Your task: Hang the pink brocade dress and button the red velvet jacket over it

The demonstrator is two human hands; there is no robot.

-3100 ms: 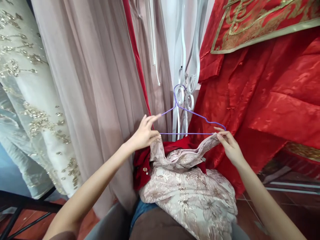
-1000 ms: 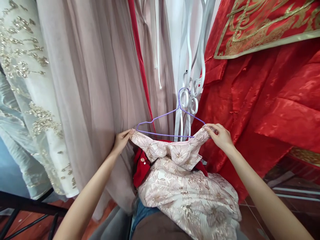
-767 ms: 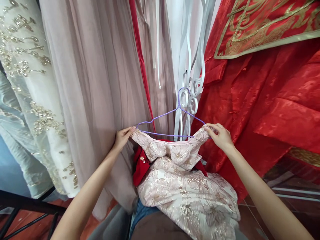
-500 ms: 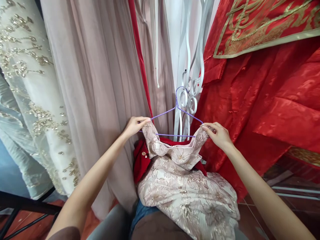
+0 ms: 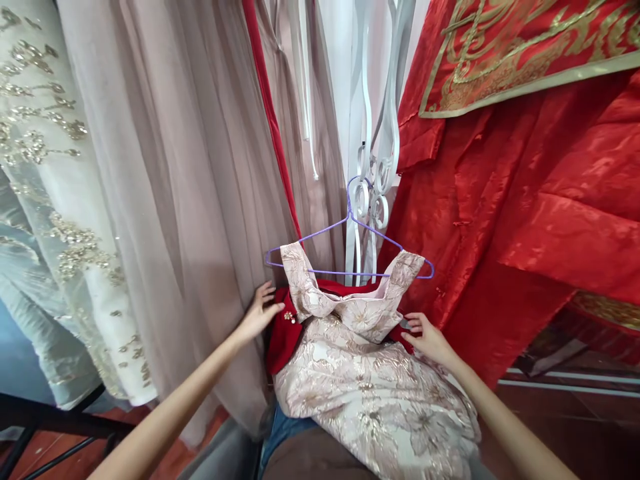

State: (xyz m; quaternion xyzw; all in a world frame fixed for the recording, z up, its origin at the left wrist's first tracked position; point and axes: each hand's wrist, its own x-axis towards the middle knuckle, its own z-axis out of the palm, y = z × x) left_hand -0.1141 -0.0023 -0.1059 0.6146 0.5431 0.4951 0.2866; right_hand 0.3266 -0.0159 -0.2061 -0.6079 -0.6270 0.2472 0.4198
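Note:
A pale pink dress with metallic flower patterns hangs by its shoulder straps on a purple hanger, its skirt spread over my lap. The hanger's hook meets a white scrolled metal stand. Behind the bodice lies a dark red cloth with a small jewelled ornament on its left part. My left hand is at the left edge of that red cloth, fingers apart. On the other side my right hand is beside the dress's bodice, near the red cloth, fingers loosely spread.
Dusty pink sheer drapery hangs close on the left, with a red ribbon down it. Farther left is a white gown with gold beading. Red satin garments fill the right. A black metal frame stands at lower left.
Both hands have let go of the dress straps at the hanger's ends and moved down to the sides of the bodice. The hanger's ends now show. The view has shifted slightly.

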